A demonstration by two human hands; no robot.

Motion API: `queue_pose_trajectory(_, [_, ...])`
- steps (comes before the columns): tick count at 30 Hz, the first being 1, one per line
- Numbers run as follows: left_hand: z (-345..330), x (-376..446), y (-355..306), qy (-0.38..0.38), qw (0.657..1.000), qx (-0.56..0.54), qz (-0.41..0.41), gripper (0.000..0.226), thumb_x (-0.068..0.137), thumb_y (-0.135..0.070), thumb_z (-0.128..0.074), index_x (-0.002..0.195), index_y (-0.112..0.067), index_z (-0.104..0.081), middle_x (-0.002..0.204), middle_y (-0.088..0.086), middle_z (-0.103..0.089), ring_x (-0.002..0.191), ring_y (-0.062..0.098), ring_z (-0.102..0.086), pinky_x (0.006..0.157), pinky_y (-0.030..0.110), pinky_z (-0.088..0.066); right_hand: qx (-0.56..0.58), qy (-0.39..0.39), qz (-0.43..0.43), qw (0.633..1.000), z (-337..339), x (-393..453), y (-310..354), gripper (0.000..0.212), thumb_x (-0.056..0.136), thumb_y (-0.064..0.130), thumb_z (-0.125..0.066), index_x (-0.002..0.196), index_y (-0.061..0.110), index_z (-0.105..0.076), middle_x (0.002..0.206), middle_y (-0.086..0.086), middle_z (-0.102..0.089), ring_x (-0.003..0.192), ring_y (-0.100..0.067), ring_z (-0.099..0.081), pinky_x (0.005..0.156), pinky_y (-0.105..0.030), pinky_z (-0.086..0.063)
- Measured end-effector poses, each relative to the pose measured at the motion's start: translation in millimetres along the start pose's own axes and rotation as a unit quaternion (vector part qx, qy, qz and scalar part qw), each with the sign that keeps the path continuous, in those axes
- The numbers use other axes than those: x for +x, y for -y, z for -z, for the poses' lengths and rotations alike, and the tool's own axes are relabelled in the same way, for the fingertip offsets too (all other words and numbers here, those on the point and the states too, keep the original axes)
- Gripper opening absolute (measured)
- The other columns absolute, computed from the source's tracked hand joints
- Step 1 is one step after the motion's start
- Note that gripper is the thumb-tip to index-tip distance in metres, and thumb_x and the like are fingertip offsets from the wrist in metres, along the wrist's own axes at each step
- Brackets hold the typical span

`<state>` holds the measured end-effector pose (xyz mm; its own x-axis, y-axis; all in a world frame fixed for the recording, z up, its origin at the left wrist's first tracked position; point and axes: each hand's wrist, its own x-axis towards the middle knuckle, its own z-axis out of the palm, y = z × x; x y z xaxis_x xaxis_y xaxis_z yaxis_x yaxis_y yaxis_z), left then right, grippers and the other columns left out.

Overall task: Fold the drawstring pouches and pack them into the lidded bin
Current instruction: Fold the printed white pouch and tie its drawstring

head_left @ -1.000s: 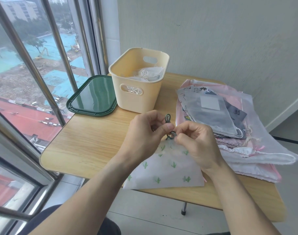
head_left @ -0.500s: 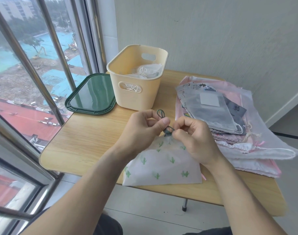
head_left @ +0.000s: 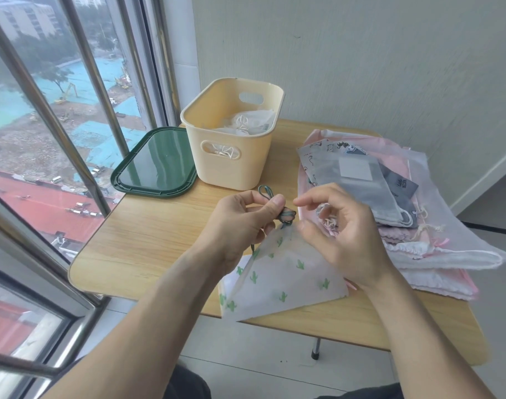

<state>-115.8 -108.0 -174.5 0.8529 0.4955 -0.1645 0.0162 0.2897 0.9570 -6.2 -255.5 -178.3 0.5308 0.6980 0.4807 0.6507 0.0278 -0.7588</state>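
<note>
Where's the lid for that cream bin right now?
The dark green lid lies flat on the table, just left of the cream bin, on the window side.

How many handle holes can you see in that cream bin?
2: one in the near wall of the cream bin, facing the person; one in the far wall, toward the room's wall.
</note>
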Motion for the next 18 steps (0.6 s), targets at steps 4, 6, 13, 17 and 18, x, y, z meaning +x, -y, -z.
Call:
queue_pose_trajectory(4, [-1.6,1.2,3.6,-0.013,1.000,0.022,-0.008,0.023,0.090,-0.023,-0.070,0.092,-0.003,-0.059,0.080,0.015,-0.071,0.048,0.012,-0.048,0.048,0.020,-0.035,-0.019,-0.003,0.030,0.999,-4.7,-1.2,0.0,0.023,0.077,0.022,-0.086,0.094,0.013,-0.074,0.088,0.002,-0.067,0.082,-0.011,-0.063,0.075,-0.012,-0.043])
queue_pose_trajectory(6, [-3.4,1.6,4.4,-0.021,0.999,0.023,-0.005,0.024,0.090,-0.023,-0.071,0.094,-0.002,-0.059,0.075,0.014,-0.067,0.047,0.012,-0.047,0.047,0.020,-0.034,-0.039,-0.027,0.046,0.998,-4.7,-0.4,-3.9,0.017,0.079,0.023,-0.084,0.091,0.014,-0.076,0.084,0.006,-0.068,0.080,-0.011,-0.065,0.074,-0.025,-0.050])
queue_pose_trajectory(13, [-6.9,4.2,9.4,-0.085,0.989,0.116,-0.014,0.028,0.092,-0.030,-0.070,0.090,-0.003,-0.060,0.073,0.002,-0.067,0.047,0.010,-0.052,0.051,0.026,-0.043,-0.130,-0.036,0.066,0.989,0.7,-3.4,-4.6,0.014,0.083,0.034,-0.077,0.078,0.020,-0.076,0.082,0.017,-0.070,0.087,-0.011,-0.066,0.078,-0.048,-0.050])
queue_pose_trajectory(17, [-9.0,6.1,14.6,-0.105,0.981,0.161,-0.003,0.033,0.095,-0.034,-0.065,0.085,-0.003,-0.063,0.067,-0.001,-0.063,0.058,0.015,-0.057,0.062,0.035,-0.049,-0.122,-0.001,0.026,0.992,16.1,-7.5,-7.0,0.018,0.087,0.033,-0.074,0.079,0.017,-0.073,0.093,0.013,-0.066,0.097,-0.009,-0.064,0.086,-0.027,-0.050])
queue_pose_trajectory(18, [-8.5,7.6,13.9,-0.117,0.980,0.163,-0.002,0.032,0.095,-0.035,-0.064,0.082,-0.005,-0.062,0.067,-0.002,-0.065,0.060,0.016,-0.057,0.064,0.037,-0.050,-0.121,0.016,0.001,0.992,20.1,-8.7,-6.6,0.020,0.087,0.037,-0.071,0.079,0.019,-0.071,0.096,0.014,-0.063,0.098,-0.009,-0.063,0.086,-0.021,-0.047])
